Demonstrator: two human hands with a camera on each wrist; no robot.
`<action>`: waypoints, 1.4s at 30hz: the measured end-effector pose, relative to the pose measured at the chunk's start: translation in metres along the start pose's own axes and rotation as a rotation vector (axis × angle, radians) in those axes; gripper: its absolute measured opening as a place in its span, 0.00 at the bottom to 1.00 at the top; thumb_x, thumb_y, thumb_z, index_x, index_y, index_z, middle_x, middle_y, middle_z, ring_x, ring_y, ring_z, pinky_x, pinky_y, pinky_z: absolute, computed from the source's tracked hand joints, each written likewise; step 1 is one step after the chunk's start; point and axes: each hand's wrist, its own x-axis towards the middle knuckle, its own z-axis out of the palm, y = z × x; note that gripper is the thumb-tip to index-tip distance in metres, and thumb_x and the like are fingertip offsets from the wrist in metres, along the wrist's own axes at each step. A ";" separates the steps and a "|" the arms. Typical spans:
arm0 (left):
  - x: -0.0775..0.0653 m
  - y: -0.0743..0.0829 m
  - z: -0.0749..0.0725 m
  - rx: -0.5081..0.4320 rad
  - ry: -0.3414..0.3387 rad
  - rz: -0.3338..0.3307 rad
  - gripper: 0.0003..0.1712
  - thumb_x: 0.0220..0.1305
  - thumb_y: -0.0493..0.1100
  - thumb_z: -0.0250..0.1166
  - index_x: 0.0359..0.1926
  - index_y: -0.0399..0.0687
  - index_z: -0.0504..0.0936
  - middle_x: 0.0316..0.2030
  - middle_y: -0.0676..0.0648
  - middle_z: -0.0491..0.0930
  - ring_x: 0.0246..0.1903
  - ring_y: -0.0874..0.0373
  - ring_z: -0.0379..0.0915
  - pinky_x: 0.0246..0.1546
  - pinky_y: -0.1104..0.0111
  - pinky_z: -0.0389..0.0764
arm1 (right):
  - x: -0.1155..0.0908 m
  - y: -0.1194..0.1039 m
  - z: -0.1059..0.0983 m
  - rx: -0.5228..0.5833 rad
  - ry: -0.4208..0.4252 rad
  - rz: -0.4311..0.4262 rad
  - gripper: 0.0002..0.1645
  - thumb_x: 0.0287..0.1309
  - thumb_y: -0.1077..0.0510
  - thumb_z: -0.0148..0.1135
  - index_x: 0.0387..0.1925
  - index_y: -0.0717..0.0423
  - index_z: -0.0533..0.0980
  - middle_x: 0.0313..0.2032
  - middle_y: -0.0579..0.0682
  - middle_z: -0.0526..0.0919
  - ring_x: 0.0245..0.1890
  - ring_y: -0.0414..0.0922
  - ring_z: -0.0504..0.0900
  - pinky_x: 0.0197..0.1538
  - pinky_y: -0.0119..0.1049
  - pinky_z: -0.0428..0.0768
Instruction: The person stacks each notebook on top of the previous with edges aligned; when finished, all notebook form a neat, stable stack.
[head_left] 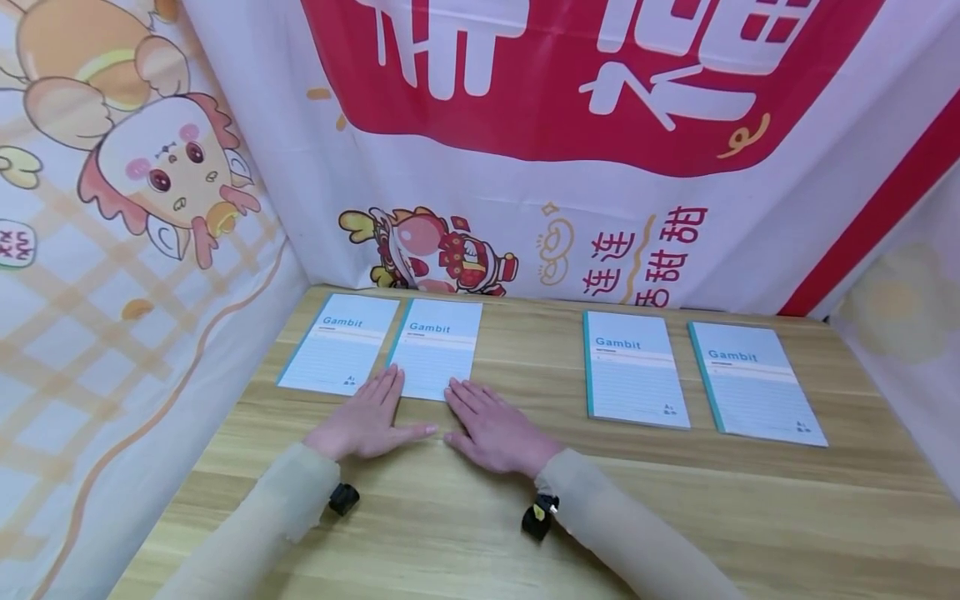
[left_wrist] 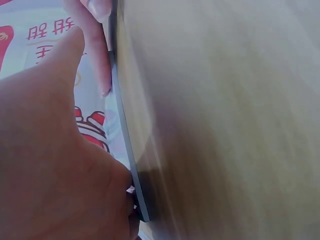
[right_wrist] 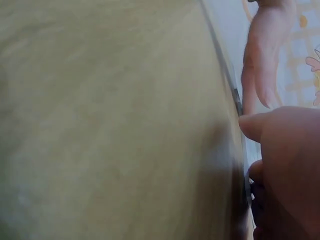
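Wood-grain desk [head_left: 420,542], left to right: first Gambit notebook [head_left: 337,354]; left hand [head_left: 366,421], fingers extended, gripping nothing, at the near-left corner of the second Gambit notebook [head_left: 438,354]; right hand [head_left: 501,432], likewise, at its near-right corner; third Gambit notebook [head_left: 633,379]; fourth Gambit notebook [head_left: 759,392]. Apparent step: aligning the second; next move calls for light, even pressure

Smooth wood-grain tabletop [head_left: 427,533], smooth paper notebooks [head_left: 442,354], creased cloth backdrop [head_left: 465,179]
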 end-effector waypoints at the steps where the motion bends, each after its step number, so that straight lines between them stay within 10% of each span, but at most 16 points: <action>1: 0.000 0.000 -0.001 -0.007 -0.006 -0.004 0.72 0.57 0.89 0.39 0.79 0.35 0.39 0.79 0.36 0.35 0.78 0.42 0.32 0.76 0.48 0.42 | 0.001 0.000 0.000 -0.004 -0.004 0.000 0.43 0.78 0.35 0.39 0.81 0.55 0.49 0.80 0.53 0.45 0.78 0.50 0.45 0.77 0.47 0.46; 42: -0.047 0.052 0.000 -0.057 -0.005 0.071 0.71 0.57 0.86 0.51 0.78 0.31 0.48 0.78 0.33 0.42 0.77 0.40 0.39 0.75 0.49 0.47 | -0.060 -0.010 -0.018 0.065 -0.125 0.003 0.46 0.76 0.31 0.40 0.81 0.54 0.48 0.80 0.52 0.44 0.78 0.50 0.45 0.76 0.48 0.51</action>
